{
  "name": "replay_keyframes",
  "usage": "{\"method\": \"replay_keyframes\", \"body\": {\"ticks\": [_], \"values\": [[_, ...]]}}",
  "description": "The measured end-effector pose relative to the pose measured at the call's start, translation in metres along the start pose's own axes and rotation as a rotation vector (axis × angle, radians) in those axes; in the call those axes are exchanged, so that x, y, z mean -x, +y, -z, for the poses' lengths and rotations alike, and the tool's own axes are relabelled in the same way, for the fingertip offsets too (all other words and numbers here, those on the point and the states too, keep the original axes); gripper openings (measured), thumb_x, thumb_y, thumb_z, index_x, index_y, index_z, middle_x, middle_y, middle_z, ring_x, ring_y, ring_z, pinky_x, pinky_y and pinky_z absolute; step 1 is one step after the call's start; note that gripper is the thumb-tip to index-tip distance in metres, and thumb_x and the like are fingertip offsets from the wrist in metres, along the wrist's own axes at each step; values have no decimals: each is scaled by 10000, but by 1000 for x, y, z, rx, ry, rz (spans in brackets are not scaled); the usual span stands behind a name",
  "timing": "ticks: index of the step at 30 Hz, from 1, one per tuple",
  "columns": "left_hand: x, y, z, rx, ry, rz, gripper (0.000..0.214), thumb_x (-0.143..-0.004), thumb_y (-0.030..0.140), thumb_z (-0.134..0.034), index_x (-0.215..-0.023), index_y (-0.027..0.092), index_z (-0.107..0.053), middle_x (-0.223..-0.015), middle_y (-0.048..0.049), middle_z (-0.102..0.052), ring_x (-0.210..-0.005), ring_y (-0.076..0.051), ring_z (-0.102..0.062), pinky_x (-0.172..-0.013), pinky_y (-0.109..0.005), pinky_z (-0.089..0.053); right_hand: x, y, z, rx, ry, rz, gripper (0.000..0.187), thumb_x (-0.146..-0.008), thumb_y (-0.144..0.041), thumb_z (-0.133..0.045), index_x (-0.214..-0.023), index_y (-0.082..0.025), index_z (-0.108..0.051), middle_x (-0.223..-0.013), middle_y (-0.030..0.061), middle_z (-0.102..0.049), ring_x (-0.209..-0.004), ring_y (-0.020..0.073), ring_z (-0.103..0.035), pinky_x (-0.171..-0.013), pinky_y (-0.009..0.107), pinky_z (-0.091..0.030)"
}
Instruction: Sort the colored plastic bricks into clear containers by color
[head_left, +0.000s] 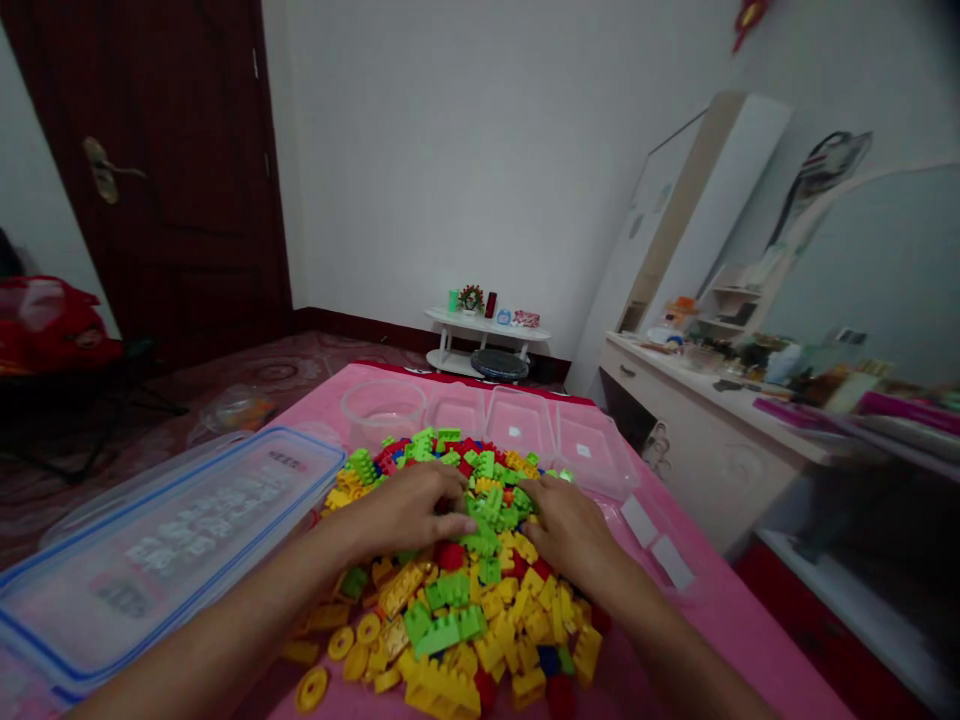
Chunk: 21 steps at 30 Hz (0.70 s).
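A heap of small plastic building bricks (457,620), green, yellow, red and blue, lies on a pink table (697,600). My left hand (409,510) rests palm down on the heap's upper left, fingers curled into the bricks. My right hand (566,525) lies on the heap's upper right, fingers bent among green bricks (491,500). Whether either hand grips a brick is hidden by the fingers and the pile. Yellow round pieces (341,645) lie at the heap's near left edge.
A clear lidded box with a blue rim (161,545) stands at the left. A round clear tub (382,408) and several clear trays (555,425) sit behind the heap. A white dresser (712,440) is right of the table, a dark door (172,170) far left.
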<state>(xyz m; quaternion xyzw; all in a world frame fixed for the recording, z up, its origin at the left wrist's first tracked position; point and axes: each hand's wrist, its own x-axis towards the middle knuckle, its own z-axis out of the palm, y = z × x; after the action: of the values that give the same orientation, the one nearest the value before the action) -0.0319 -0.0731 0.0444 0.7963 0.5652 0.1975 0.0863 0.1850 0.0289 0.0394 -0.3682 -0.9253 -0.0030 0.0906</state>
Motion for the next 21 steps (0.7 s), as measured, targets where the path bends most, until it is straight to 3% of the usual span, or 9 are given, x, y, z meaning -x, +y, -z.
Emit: {"method": "replay_keyframes", "body": {"ticks": [3, 5, 9, 11, 16, 21], "values": [[6, 3, 0, 35, 14, -4, 500, -682, 592, -617, -1014, 217, -620, -1084, -76, -619, -997, -239, -555, -863, -337, -413, -9, 3, -3, 17, -10, 24, 276, -702, -162, -544, -961, -211, -626, -987, 78, -623, -959, 239, -564, -786, 321, -413], [6, 6, -1, 52, 27, 2, 502, -662, 554, -657, -1033, 221, -608, -1092, -72, -609, -1004, -239, -544, -867, -341, -409, -9, 1, 1, -18, 37, 23, 231, -706, -149, -528, -909, -207, -621, -955, 68, -627, -930, 227, -568, -768, 312, -410], [4, 9, -2, 56, 27, 18, 224, -703, 309, -636, -897, 201, -607, -958, -34, -620, -932, -201, -548, -845, -314, -408, -6, -5, 9, -122, 210, -7, 241, -810, -262, -492, -1013, -193, -601, -1017, 80, -632, -960, 236, -565, -809, 342, -407], [2, 8, -3, 47, 21, 22, 211, -661, 205, -604, -872, 198, -591, -906, -17, -614, -895, -188, -540, -834, -304, -407, -5, -9, 8, -195, 254, 46, 269, -849, -308, -467, -1061, -201, -593, -1062, 75, -626, -986, 224, -561, -832, 337, -405], [-3, 1, -12, 20, 70, 14, 246, -591, 99, -488, -808, 196, -548, -883, -12, -580, -896, -183, -503, -844, -307, -385, -7, -16, -8, -258, 150, 193, 412, -839, -236, -498, -1250, -262, -506, -1137, 56, -583, -1030, 207, -542, -862, 320, -393], [-5, -1, -24, -58, 109, 25, 212, -602, 118, -470, -798, 191, -503, -867, -27, -556, -910, -208, -465, -858, -344, -363, -8, -16, -9, -291, 100, 203, 260, -835, -254, -528, -1090, -259, -580, -1032, 37, -578, -956, 185, -549, -823, 290, -396]]}}
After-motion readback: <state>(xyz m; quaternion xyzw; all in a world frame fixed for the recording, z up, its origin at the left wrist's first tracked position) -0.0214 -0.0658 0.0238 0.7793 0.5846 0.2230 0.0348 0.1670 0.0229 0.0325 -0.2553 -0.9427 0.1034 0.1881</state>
